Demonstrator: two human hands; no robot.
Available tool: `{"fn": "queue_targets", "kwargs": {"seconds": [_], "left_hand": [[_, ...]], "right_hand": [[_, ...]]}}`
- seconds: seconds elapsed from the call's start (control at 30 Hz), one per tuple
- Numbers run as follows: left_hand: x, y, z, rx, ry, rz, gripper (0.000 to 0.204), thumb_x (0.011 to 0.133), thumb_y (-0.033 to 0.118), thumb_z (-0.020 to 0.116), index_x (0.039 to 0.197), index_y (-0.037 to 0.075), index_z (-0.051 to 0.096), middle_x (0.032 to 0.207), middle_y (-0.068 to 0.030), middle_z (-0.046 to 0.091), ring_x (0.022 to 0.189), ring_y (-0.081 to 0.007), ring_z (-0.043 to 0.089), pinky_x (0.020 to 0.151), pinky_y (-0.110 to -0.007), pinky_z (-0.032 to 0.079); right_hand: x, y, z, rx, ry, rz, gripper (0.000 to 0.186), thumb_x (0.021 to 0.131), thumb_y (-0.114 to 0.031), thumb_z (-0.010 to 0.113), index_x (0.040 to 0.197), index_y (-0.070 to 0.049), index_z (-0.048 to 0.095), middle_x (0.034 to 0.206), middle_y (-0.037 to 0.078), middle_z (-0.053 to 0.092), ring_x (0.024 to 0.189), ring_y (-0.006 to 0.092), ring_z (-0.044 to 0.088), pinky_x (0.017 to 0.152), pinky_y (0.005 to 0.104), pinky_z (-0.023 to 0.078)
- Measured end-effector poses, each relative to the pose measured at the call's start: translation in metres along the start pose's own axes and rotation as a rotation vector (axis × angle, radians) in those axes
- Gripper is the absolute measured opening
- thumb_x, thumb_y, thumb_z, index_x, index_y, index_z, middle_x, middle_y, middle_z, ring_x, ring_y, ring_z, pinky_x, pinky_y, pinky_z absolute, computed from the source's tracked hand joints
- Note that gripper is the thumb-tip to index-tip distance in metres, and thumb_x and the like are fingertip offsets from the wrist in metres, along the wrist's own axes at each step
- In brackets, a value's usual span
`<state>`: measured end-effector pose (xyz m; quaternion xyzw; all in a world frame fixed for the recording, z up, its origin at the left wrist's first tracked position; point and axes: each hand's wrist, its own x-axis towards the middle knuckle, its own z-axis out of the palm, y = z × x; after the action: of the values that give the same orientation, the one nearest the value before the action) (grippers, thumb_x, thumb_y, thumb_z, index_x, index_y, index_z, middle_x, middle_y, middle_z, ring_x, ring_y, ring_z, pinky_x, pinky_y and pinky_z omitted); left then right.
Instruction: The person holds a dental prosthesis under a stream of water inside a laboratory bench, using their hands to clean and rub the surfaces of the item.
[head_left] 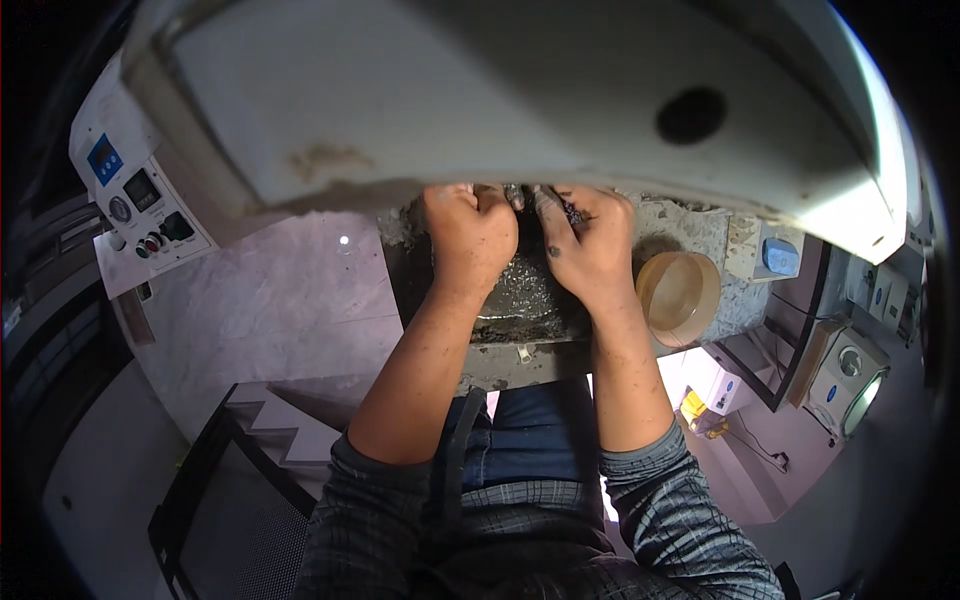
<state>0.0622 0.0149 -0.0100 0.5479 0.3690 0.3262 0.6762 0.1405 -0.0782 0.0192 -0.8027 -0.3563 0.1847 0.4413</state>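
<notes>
Both of my hands are closed and held close together under the lower edge of a white machine hood (pixel 420 110). My left hand (pixel 470 235) has its fingers curled, the tips partly hidden by the hood. My right hand (pixel 590 240) is bent in the same way, its thumb smeared with dark grey slurry. Between the fingertips shows something small and dark, too covered and hidden to name. Below the hands lies a wet, gritty dark basin (pixel 525 325) with a muddy front edge. A round tan tub (pixel 680 297) with liquid in it stands right beside my right wrist.
A blue block (pixel 780 257) rests on the ledge beyond the tub. At left is a control panel (pixel 150 215) with knobs and a display, above a pale tabletop (pixel 300 285). A black mesh-backed chair (pixel 250 520) stands lower left; another white machine (pixel 845 380) is at right.
</notes>
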Motion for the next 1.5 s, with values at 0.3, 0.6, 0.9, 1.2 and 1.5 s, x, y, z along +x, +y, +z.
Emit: {"fn": "queue_targets", "kwargs": {"seconds": [0.3, 0.6, 0.9, 1.2, 1.5], "left_hand": [[-0.029, -0.002, -0.021, -0.008, -0.086, 0.051, 0.011, 0.090, -0.007, 0.049, 0.100, -0.003, 0.052, 0.092, -0.0072, 0.061, 0.078, -0.0081, 0.059, 0.068, -0.020, 0.047], [-0.010, -0.001, 0.008, -0.077, 0.025, -0.055, 0.038, 0.067, -0.023, 0.032, 0.095, -0.006, 0.051, 0.089, -0.0084, 0.057, 0.078, -0.0090, 0.055, 0.062, -0.021, 0.047], [-0.020, -0.001, 0.002, 0.059, 0.086, 0.183, 0.020, 0.072, -0.018, 0.038, 0.082, -0.002, 0.045, 0.075, -0.0045, 0.054, 0.069, -0.0071, 0.051, 0.057, -0.020, 0.042], [-0.017, -0.002, 0.008, 0.017, 0.132, 0.086, 0.018, 0.075, -0.017, 0.041, 0.081, -0.002, 0.046, 0.071, -0.0050, 0.054, 0.063, -0.0073, 0.050, 0.053, -0.022, 0.041], [-0.017, -0.004, 0.008, -0.090, 0.113, -0.016, 0.022, 0.074, -0.020, 0.039, 0.085, -0.003, 0.047, 0.077, -0.0058, 0.055, 0.064, -0.0076, 0.051, 0.054, -0.021, 0.042]], "right_hand": [[-0.015, -0.007, -0.010, 0.100, -0.046, -0.010, 0.020, 0.075, 0.004, 0.059, 0.094, 0.004, 0.065, 0.080, 0.017, 0.064, 0.067, 0.0273, 0.064, 0.060, 0.0320, 0.049], [0.008, 0.004, -0.013, -0.079, 0.076, -0.097, 0.020, 0.072, 0.007, 0.056, 0.090, 0.008, 0.065, 0.081, 0.021, 0.063, 0.068, 0.0331, 0.063, 0.063, 0.0340, 0.049], [-0.001, -0.003, -0.013, -0.038, 0.066, -0.098, 0.022, 0.071, 0.007, 0.055, 0.091, 0.007, 0.065, 0.085, 0.020, 0.066, 0.076, 0.0326, 0.066, 0.069, 0.0336, 0.052], [0.005, -0.005, -0.012, -0.172, 0.036, -0.143, 0.017, 0.077, 0.006, 0.059, 0.093, 0.007, 0.064, 0.078, 0.016, 0.063, 0.066, 0.0236, 0.062, 0.063, 0.0273, 0.047], [0.002, -0.010, -0.011, -0.142, 0.066, -0.146, 0.018, 0.072, 0.005, 0.059, 0.089, 0.006, 0.065, 0.081, 0.020, 0.063, 0.072, 0.0358, 0.063, 0.065, 0.0359, 0.051]]}}
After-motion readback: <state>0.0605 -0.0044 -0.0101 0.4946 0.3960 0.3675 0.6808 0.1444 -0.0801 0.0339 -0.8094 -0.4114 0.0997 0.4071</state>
